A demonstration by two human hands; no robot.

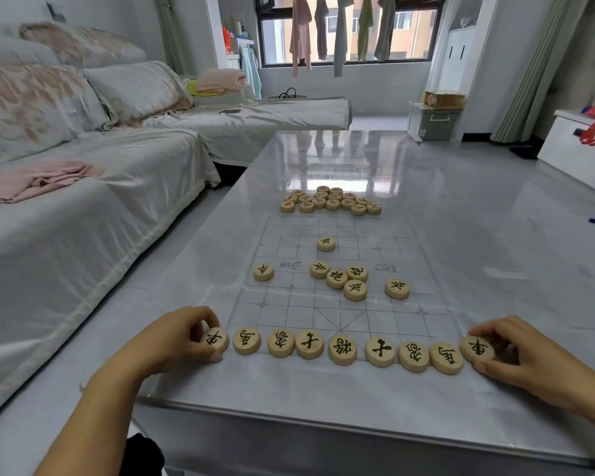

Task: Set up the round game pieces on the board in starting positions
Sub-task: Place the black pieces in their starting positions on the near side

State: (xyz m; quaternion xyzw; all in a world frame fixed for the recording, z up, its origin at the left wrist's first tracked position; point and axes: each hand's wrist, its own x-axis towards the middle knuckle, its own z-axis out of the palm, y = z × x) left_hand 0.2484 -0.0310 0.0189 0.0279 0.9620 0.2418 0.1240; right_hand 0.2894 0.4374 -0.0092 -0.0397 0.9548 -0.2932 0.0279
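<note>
A clear board (289, 324) with a printed grid lies on the glossy grey table (323, 400). Along its near edge runs a row of several round wooden pieces with black characters. My left hand (176, 334) pinches the leftmost piece (215, 339) of that row. My right hand (516, 348) pinches the rightmost piece (478, 349). Several more black-marked pieces (337, 278) lie loose around the board's middle. A cluster of red-marked pieces (330, 200) sits just beyond the far edge.
A sofa (83, 207) with a white cover runs along the table's left side. A white cabinet (577, 149) stands at the far right. A storage box (433, 120) sits on the floor past the table's far end.
</note>
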